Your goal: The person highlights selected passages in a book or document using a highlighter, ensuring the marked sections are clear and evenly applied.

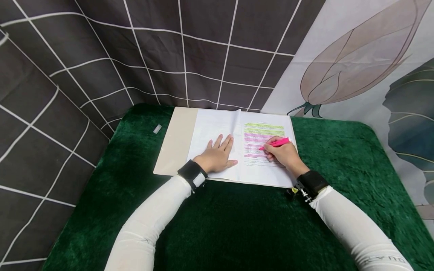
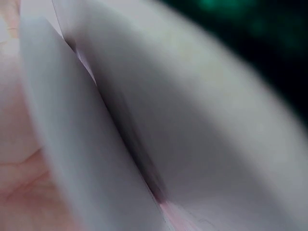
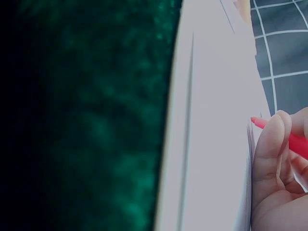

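Note:
A pink highlighter (image 1: pixel 280 142) is pinched in my right hand (image 1: pixel 283 153), its tip down at the printed lines of the right-hand page (image 1: pixel 261 171). That page carries a band of yellow-green marking at the top and pink marking lower down. My left hand (image 1: pixel 217 156) lies flat with spread fingers on the white left-hand page (image 1: pixel 208 120). In the right wrist view the highlighter (image 3: pixel 298 144) shows between thumb and fingers, tip pointing at the paper. The left wrist view is mostly blurred paper (image 2: pixel 192 144) with part of the palm (image 2: pixel 19 154).
Under the pages lies a cream folder or board (image 1: pixel 173 150), reaching out to the left. A small whitish piece (image 1: pixel 157 129) sits left of it on the green plush cloth (image 1: pixel 237 222). Dark checked fabric (image 1: pixel 203 56) hangs behind the table.

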Motion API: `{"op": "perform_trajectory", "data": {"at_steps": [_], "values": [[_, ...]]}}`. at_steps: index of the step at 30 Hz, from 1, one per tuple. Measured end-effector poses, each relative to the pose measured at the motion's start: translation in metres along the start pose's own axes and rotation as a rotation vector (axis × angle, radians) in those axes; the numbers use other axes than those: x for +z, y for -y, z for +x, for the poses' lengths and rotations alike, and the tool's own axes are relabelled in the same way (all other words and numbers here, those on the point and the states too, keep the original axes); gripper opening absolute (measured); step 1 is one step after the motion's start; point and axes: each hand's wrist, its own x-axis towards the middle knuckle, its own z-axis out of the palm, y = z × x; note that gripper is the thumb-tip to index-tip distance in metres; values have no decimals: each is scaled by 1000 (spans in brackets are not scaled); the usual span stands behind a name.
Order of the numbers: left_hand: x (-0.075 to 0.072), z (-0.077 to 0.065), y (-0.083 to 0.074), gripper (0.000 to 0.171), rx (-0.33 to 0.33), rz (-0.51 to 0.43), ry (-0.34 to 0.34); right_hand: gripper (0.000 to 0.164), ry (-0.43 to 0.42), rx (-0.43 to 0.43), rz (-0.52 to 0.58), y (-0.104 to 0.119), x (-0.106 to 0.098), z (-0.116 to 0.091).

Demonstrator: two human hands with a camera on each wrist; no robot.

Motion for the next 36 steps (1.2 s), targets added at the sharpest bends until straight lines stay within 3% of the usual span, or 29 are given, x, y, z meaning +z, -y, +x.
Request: {"op": "perform_trajectory", "data": {"at_steps": [17, 36], "values": [[2, 1, 0, 85, -4, -12, -1, 30, -22, 24, 17, -1, -5, -3], [2, 1, 1, 86, -4, -13, 2, 32, 2, -28, -1, -6, -8, -2]]}}
